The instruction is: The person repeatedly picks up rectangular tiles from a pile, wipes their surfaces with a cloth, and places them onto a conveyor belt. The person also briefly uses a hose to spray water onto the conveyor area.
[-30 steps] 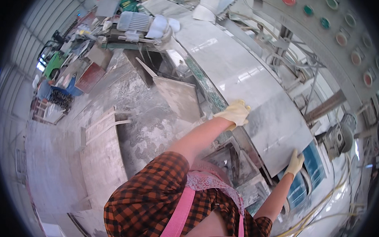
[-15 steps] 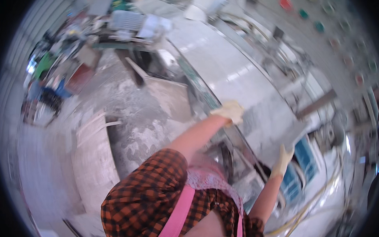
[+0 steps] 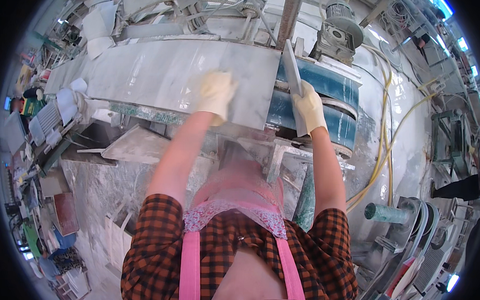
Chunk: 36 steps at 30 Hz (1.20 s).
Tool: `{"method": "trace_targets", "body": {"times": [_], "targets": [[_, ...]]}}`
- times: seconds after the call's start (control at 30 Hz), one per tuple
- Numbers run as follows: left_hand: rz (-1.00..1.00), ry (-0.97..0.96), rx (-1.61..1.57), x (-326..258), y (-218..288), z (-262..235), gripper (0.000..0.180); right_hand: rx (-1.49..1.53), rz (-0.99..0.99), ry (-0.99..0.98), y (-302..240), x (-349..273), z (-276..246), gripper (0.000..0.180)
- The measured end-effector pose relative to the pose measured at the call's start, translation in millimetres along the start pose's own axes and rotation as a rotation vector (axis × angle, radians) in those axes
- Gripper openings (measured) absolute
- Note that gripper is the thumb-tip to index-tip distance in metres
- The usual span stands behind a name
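Observation:
Both my hands wear pale cream gloves. My left hand [image 3: 215, 96] is over the wide grey-white sheet [image 3: 163, 73] on the long bench; motion smears its fingers. I cannot tell whether it touches the sheet. At the sheet's right end, my right hand [image 3: 311, 107] grips a thin grey flat board [image 3: 293, 72]. The board stands on edge, tilted, with its upper end leaning away from me. My fingers wrap round its right side. Just behind and right of it lies a dusty blue belt or roller unit [image 3: 319, 76].
A motor with a gearbox [image 3: 336, 34] stands beyond the blue unit. Yellow hoses [image 3: 383, 149] trail down the right side. A green cylinder [image 3: 383, 212] juts out at lower right. Stacked scrap [image 3: 56, 117] fills the far left. A beige board [image 3: 137, 144] leans below the bench.
My view has swung to the right and levelled onto the bench end. My left hand has shifted over the sheet, and the board at my right hand now stands more upright.

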<state>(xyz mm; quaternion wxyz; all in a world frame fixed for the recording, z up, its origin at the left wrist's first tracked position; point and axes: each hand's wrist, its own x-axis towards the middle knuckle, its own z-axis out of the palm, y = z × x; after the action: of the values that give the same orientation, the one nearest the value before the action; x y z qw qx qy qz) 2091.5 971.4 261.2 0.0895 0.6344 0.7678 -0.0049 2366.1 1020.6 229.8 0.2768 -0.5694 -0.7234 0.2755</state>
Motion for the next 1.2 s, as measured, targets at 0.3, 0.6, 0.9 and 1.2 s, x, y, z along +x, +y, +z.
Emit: {"method": "trace_targets", "body": {"times": [0.3,0.6,0.9,1.2], "targets": [[-0.138,0.182,-0.04,51,121,64,0.106,0.073,0.066,-0.042,-15,-5,-17,0.049],[-0.17,-0.106,-0.087,75,125,29,0.09,0.063,0.041,-0.008,15,5,-15,0.055],[-0.119,-0.134,-0.756,63,29,-14,0.037,0.292,-0.012,-0.107,-3,23,11,0.049],[-0.076,-0.194,-1.716,43,65,30,0.043,0.287,-0.063,-0.131,-27,29,23,0.059]]}}
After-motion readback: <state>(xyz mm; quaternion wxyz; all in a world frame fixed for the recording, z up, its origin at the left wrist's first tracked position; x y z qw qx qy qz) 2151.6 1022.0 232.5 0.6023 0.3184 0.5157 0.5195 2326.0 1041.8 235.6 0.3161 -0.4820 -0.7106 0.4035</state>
